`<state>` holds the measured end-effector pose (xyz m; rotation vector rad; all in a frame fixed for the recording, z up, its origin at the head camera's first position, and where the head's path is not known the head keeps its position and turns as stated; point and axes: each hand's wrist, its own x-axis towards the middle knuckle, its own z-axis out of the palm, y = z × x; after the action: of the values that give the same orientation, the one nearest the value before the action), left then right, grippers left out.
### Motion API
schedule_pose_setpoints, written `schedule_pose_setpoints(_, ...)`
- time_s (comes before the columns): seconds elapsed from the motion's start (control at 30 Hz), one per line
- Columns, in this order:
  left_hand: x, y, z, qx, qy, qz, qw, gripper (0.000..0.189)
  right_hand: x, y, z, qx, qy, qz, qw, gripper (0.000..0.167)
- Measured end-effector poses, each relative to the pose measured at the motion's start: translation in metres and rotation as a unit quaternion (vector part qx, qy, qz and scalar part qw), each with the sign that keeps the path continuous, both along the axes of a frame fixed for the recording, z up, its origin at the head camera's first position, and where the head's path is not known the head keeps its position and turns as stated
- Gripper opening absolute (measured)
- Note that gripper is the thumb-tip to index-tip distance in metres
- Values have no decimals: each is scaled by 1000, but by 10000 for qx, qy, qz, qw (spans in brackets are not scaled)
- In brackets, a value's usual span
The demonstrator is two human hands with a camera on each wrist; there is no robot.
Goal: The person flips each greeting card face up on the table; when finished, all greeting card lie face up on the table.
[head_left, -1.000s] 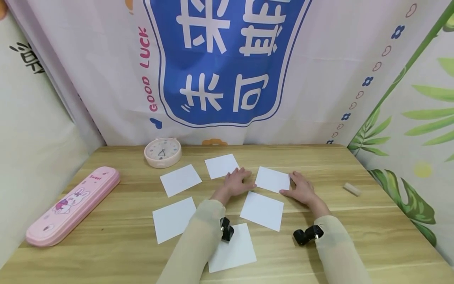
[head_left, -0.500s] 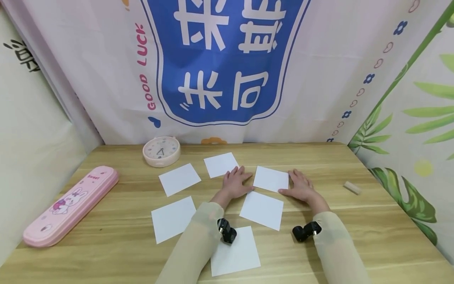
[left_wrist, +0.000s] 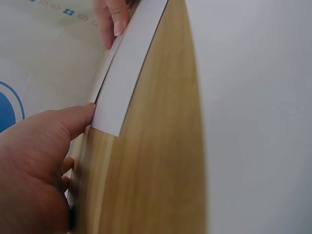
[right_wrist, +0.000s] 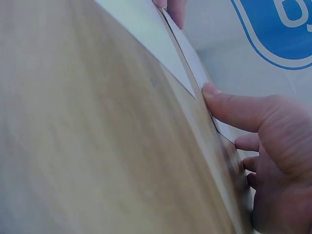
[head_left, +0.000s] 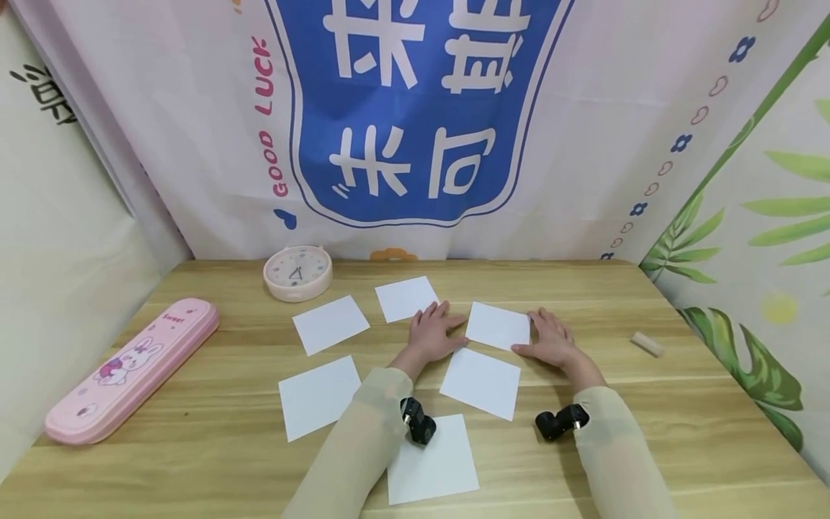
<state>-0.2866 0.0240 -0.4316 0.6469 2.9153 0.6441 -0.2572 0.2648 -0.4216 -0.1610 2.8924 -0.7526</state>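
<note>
A white card [head_left: 498,326] lies flat on the wooden surface [head_left: 583,288] directly between the left hand [head_left: 431,337] and the right hand [head_left: 551,342], and that seems the relation that matters most here. Its longer axis appears to run from one hand toward the other, slanting slightly so that the end by the right hand sits closer to the person. Neither hand is clearly nearer: the left thumb reaches the near corner on its side, while the right thumb lies at the near edge and a right fingertip meets the opposite end. Both hands are spread, fingers loosely extended, with nothing clasped; whether the left thumb presses the card or only borders it, I cannot tell.

On the person's side of this card, just beside it and by the left thumb, lies a second white card [head_left: 481,383]. A third white card [head_left: 403,297] lies beyond the left hand, its near corner at those fingertips. Off to the left hand's outer side are a fourth white card [head_left: 331,324] and a fifth white card [head_left: 319,398]; a sixth white card [head_left: 441,468] shows from under the left sleeve [head_left: 359,447]. Farther out that way are a round pink clock [head_left: 298,274] and a rabbit-printed pink pencil case [head_left: 132,371]. Past the right hand, well apart, lies a small pale block [head_left: 648,344].
</note>
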Motion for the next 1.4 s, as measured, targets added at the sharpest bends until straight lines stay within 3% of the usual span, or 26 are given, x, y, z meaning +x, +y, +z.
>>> schedule_pose_setpoints(0.5,2,3,1,5,-63,111,9999,44,0,1,-2,-260,117,-219,9994,87)
schedule_pose_setpoints(1.0,2,4,2,123,-107,206,9997,44,-1,-4,3,-844,-43,-421,9955,71)
schedule_pose_setpoints(1.4,1,6,2,406,-104,310,9986,42,1,-8,-1,-890,307,-545,9941,65)
